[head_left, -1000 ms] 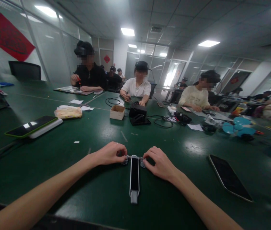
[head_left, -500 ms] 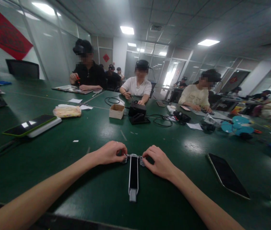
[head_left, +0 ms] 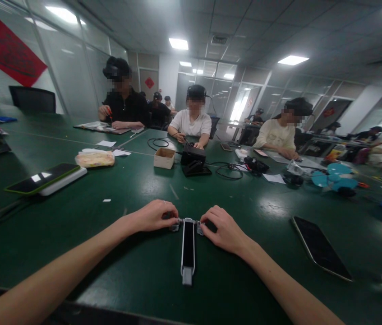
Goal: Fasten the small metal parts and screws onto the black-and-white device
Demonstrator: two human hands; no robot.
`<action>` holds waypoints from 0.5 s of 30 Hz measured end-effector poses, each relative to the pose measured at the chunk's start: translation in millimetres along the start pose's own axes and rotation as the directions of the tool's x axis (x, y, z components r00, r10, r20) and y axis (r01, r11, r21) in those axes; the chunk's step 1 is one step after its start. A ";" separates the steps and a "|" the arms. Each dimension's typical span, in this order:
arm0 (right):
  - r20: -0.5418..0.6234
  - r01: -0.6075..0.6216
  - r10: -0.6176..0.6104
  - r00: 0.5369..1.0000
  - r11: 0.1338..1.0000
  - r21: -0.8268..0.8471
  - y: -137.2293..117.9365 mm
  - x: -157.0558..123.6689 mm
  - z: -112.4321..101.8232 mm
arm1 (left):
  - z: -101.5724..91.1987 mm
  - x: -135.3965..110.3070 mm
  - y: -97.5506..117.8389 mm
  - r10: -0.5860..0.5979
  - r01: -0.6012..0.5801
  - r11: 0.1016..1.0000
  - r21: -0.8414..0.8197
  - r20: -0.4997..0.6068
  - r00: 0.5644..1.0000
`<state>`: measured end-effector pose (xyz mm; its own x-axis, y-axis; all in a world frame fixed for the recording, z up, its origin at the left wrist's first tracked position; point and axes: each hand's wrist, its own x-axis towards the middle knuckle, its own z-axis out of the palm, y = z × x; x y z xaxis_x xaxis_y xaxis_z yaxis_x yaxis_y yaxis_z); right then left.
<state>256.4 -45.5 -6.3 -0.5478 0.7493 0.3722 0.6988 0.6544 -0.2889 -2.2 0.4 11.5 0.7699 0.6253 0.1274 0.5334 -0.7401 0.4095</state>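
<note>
A long slim device (head_left: 188, 248) with a black top, pale edges and a light grey end lies on the green table (head_left: 136, 275), pointing towards me. At its far end, a small metal-looking piece sticks out on each side. Thumb and fingers of my left hand (head_left: 157, 215) are pinched on the left metal piece (head_left: 175, 226). My right hand (head_left: 223, 228) pinches the right metal piece (head_left: 200, 229) in the same way. Both hands rest low over the tabletop, and the fingertips partly cover these pieces, so their exact kind is unclear.
To the right lies a dark phone (head_left: 321, 248); another phone (head_left: 43, 178) rests on a white block at left. Ahead stand an open small box (head_left: 164, 159) and a black device (head_left: 193, 158) with cables. Blue fan blades (head_left: 334, 177) lie further right. Several people sit opposite.
My left fingers have shifted very slightly, showing a little more of the left metal piece. The right hand and the slim device look the same.
</note>
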 end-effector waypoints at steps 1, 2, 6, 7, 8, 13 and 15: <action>0.001 0.001 -0.001 1.000 1.000 -0.004 -0.1 0.1 -0.1 | -0.6 -0.3 0.2 -0.002 0.002 1.000 -0.003 0.005 1.000; 0.003 0.001 -0.001 1.000 1.000 -0.007 -0.2 0.2 -0.2 | -1.0 -0.5 0.2 -0.005 0.005 1.000 -0.007 0.009 1.000; 0.010 -0.011 0.011 1.000 1.000 -0.003 -0.5 0.6 -0.2 | -0.2 -1.0 -0.8 -0.017 0.017 1.000 -0.004 0.002 1.000; 0.007 -0.011 0.011 1.000 1.000 -0.003 -0.5 0.6 0.1 | 0.3 -1.0 -1.1 -0.013 0.013 1.000 0.005 -0.002 1.000; 0.003 -0.009 0.009 1.000 1.000 -0.004 -0.3 0.5 0.4 | 0.8 -1.0 -1.5 -0.007 0.007 1.000 0.015 -0.005 1.000; -0.009 0.007 -0.007 1.000 1.000 -0.007 1.3 -0.4 2.0 | 2.4 -1.1 -2.7 0.042 -0.041 0.999 0.033 -0.008 0.999; -0.007 0.006 -0.006 1.000 1.000 -0.004 1.3 -0.6 1.9 | 2.8 -1.2 -3.0 0.050 -0.049 0.998 0.039 -0.009 0.999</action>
<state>256.8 -44.9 -8.6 -0.5487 0.7447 0.3799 0.6975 0.6583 -0.2830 -3.8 1.2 7.6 0.7924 0.5900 0.1553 0.5080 -0.7790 0.3675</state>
